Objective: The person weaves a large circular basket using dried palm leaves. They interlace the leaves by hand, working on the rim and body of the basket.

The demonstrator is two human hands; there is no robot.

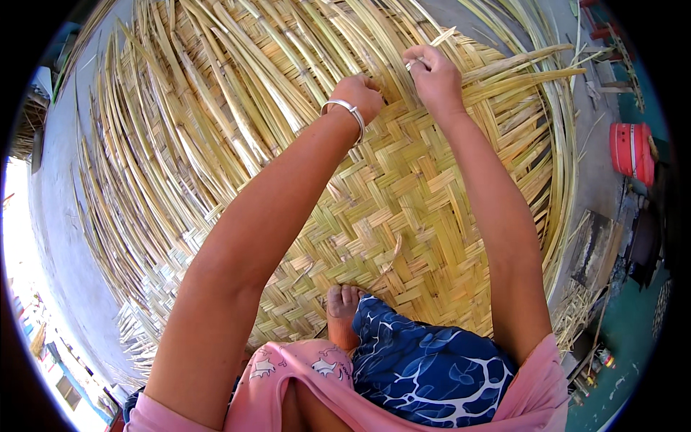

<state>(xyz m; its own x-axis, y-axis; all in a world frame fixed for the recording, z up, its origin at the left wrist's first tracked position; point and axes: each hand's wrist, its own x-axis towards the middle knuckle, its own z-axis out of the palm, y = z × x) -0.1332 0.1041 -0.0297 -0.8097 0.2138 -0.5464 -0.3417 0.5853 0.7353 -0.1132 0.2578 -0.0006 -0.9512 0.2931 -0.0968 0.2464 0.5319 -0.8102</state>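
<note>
A woven mat (410,216) of flat, pale yellow-green split reeds lies on the floor beneath my arms. At the far edge of the weave, my right hand (436,78) pinches a thin reed strip (445,36), whose pale end pokes out beyond the fingers. Just left of it, my left hand (358,99), with a silver bangle on the wrist, is closed low over the strips. Whatever lies between its fingers is hidden. Long unwoven strips (209,79) fan out past both hands. Two loose strips (525,81) stick out to the right.
My bare foot (343,302) rests on the woven part. A red container (632,153) stands off to the right. Nearer lie a board (592,245) and a heap of reed scraps (574,313). Grey floor (57,209) borders the mat on the left.
</note>
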